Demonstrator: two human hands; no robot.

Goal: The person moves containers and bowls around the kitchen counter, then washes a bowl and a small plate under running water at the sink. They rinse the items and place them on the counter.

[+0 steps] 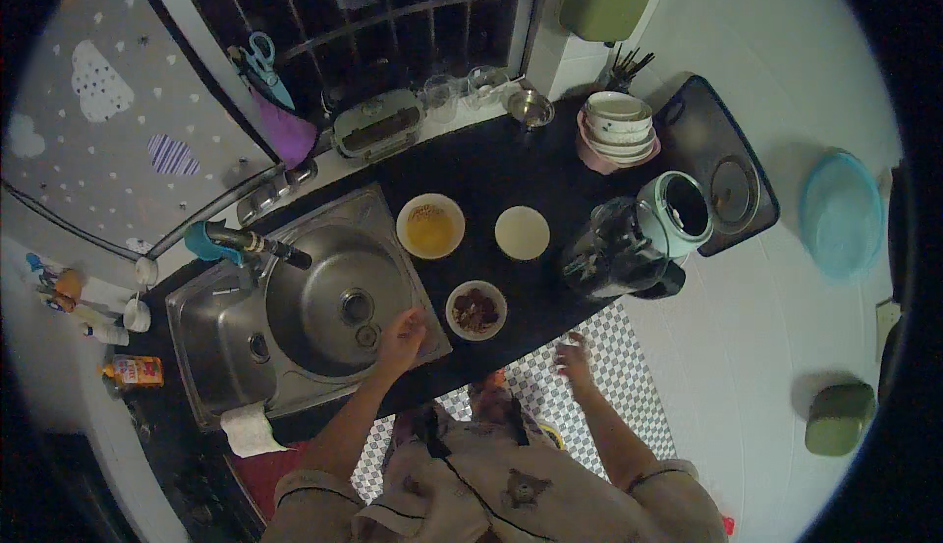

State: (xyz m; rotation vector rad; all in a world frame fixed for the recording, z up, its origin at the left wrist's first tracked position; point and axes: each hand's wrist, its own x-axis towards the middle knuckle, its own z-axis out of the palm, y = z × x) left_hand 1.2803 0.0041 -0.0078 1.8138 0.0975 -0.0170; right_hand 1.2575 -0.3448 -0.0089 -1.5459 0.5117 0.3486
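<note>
1. Left hand point(403, 335) resting on the right rim of the steel sink point(295, 332), fingers loosely curled and grasping nothing, just beside the small bowl of dark red pieces point(476, 309); apparently braced there for support at the basin's edge.
2. Right hand point(573, 358) released and spread, hovering off the front edge of the black worktop point(491, 165), over the checkered floor point(629, 386), holding nothing.
3. Bowl of dark red pieces sitting near the worktop's front edge, between the two hands and closest to the left one, within easy reach.
4. Behind it, side by side: a bowl of yellow liquid point(430, 226) and a bowl with pale contents point(522, 232), set apart with bare worktop between all three, likely laid out for picking up one at a time.
5. To the right, a dark blender jar point(614, 251) touching or just beside a pale green pot point(678, 211), crowding that end; stacked bowls point(617, 125) well back by the wall.
6. Tap point(257, 242) swung over the basin; folded cloth point(248, 427) on the sink's front corner.
7. Open room: the bare strip ahead of the three bowls and the basin itself; front edge close, so little margin for the nearest bowl.
</note>
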